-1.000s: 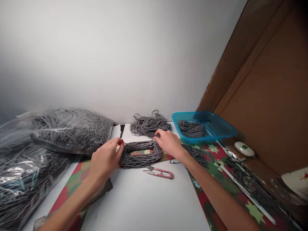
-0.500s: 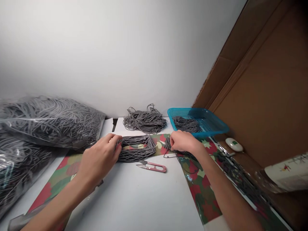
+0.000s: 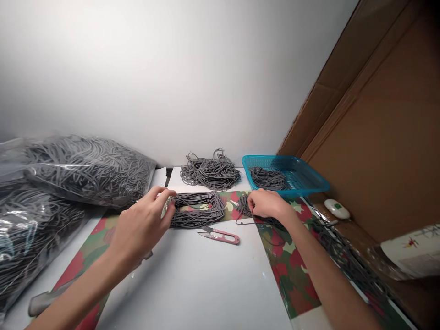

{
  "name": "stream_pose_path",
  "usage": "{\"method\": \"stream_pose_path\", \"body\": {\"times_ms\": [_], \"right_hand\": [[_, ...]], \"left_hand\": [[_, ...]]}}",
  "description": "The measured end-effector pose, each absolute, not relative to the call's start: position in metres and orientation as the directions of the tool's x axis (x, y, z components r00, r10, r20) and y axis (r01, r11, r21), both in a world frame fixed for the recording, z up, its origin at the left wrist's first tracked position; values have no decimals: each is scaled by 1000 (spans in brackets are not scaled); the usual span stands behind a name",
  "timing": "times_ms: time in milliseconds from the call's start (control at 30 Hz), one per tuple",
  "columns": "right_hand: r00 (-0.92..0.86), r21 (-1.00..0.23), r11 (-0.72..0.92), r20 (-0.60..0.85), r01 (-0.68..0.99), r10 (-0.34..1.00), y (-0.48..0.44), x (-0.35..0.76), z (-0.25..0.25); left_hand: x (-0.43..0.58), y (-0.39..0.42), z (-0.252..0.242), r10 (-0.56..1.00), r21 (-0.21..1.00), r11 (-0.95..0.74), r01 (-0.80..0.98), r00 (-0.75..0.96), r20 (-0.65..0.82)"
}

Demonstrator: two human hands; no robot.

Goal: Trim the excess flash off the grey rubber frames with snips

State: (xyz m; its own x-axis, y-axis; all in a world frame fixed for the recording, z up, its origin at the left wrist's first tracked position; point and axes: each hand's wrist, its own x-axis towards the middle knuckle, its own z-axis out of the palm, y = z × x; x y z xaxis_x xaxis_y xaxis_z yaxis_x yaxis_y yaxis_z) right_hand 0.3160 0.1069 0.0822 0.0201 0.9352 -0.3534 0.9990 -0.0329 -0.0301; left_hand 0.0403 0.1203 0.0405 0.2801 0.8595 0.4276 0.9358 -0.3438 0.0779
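My left hand (image 3: 146, 222) is at the left end of a flat bundle of grey cords (image 3: 199, 221), thumb and forefinger apart with a gap between them. The cords lie in a long loop, their bent ends forming the right side. My right hand (image 3: 270, 204) is closed, fingertips down in a small heap of grey cords (image 3: 244, 206) to the right of the bundle; one loose strand trails below it. Just in front of the bundle lies a pair of pink-handled thread snips (image 3: 222, 236), blades pointing left.
Clear plastic bags of grey cords (image 3: 92, 174) fill the left side. A looser cord pile (image 3: 211, 173) lies at the back, beside a blue basket (image 3: 309, 181) with another bundle inside. At right are a white oval object (image 3: 337, 209) and a cardboard wall (image 3: 374, 123).
The view has shifted slightly, moving the scene a little to the right. My left thumb and forefinger show a clearer gap; my right hand stays at the small heap.
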Motion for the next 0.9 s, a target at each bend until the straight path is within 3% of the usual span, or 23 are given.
{"method": "stream_pose_path", "body": {"times_ms": [167,300,400,500,667,767,900], "right_hand": [[-141,-222,105,-154,969,978,82,307,114],[-201,-380,196,28,904,979,61,290,131],[-235,-645,289,171,707,957,51,279,134],[-262,-792,296,178,534,949,45,273,135],[-314,-898,241,125,367,941,39,267,133],[-341,-932,185,72,312,937,39,263,129],[-339,-947,154,52,281,939,40,258,127]], "left_hand": [[44,114,39,854,138,-404,905,319,411],[53,98,41,833,361,-548,754,453,318],[61,79,47,743,563,-636,528,616,262],[64,60,49,727,733,-535,420,671,146],[55,44,30,765,896,-265,356,644,-30],[42,40,11,762,952,-78,297,634,-136],[27,38,-3,830,958,-55,281,546,-112]]}}
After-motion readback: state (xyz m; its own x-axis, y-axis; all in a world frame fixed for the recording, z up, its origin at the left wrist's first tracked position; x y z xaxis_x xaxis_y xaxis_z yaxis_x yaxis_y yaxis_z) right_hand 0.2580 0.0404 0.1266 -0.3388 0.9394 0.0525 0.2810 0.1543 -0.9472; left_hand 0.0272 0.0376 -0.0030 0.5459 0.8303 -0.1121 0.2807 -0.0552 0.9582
